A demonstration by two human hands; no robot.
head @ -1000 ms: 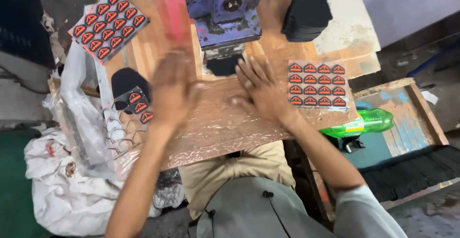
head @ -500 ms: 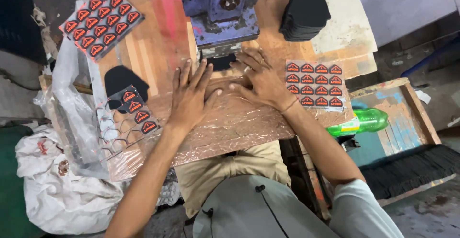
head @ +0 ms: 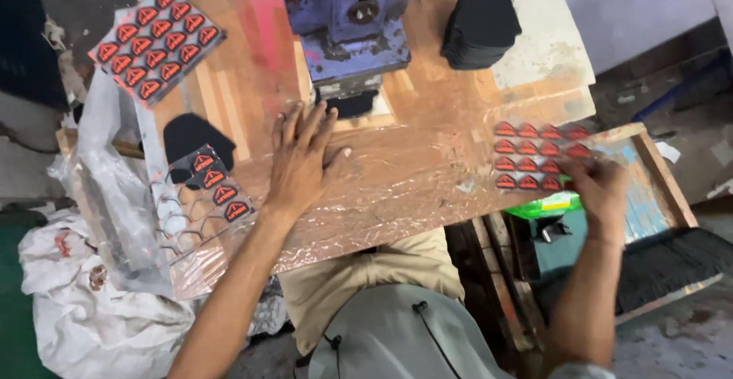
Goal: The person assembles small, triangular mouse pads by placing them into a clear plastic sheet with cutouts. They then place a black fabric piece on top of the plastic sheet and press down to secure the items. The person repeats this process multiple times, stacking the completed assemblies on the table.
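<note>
Seen from above, the left hand (head: 301, 158) lies flat with fingers spread on a crinkled clear plastic sheet (head: 412, 188) covering a wooden table (head: 244, 96) — gripping nothing. The right hand (head: 599, 188) curls over the sheet's right edge, touching a block of red-and-black badges (head: 534, 158) — whether it grips is unclear.

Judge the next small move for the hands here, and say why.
Probably the right hand lifts the sheet of red patches it touches at the table's right end and brings it toward the press. The left hand lies flat on the crinkled film, holding it down.
</note>
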